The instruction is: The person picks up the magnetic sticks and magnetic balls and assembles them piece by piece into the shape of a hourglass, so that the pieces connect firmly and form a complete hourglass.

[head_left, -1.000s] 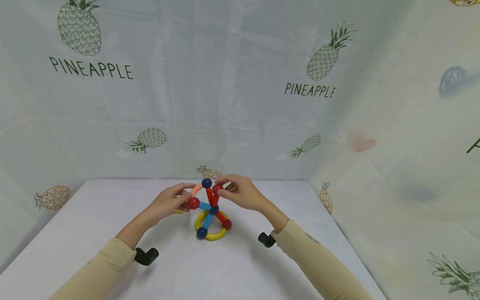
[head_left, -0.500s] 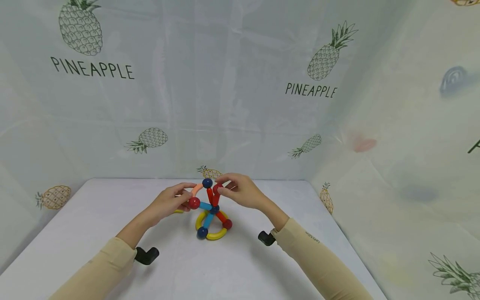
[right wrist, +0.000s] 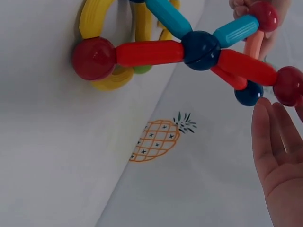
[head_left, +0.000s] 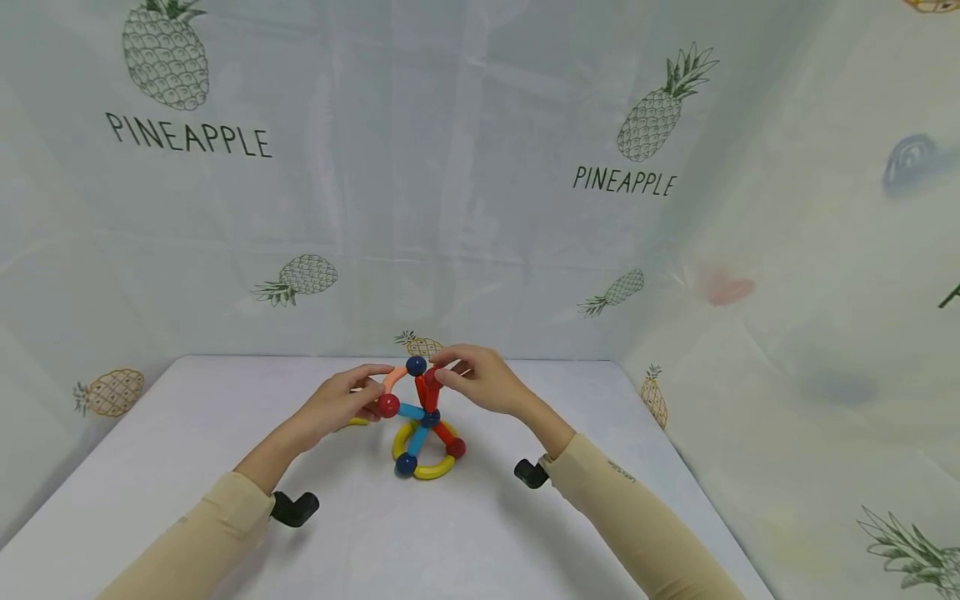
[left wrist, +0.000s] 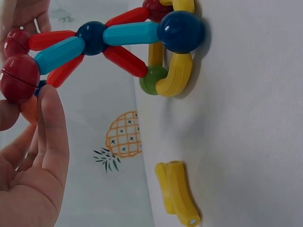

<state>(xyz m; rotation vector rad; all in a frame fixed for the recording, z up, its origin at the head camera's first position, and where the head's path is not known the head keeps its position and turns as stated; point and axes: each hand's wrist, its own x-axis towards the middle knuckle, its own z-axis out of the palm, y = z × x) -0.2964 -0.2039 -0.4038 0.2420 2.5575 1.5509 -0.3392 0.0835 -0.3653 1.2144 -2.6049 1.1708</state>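
A magnetic ball-and-rod structure stands on the table, with a yellow curved-rod ring (head_left: 435, 472) at its base. Blue and red straight rods meet at a dark blue ball (right wrist: 201, 50) in its middle. At the upper left my left hand (head_left: 337, 402) pinches an orange curved rod (left wrist: 29, 109) beside a red ball (left wrist: 20, 78). That rod reaches up to a dark blue ball (head_left: 416, 366) at the top. My right hand (head_left: 480, 381) holds another red ball (right wrist: 289, 85) on a red rod (right wrist: 247, 67); its thumb is mostly hidden in the right wrist view.
Loose yellow curved rods (left wrist: 177, 194) lie on the white table (head_left: 360, 533), left of the structure and partly behind my left hand in the head view. A pineapple-print curtain (head_left: 450, 208) hangs behind the table's far edge.
My right hand has shifted slightly up and left, and the red ball in it leans a little nearer the top blue ball. My left hand keeps its hold with hardly any movement.
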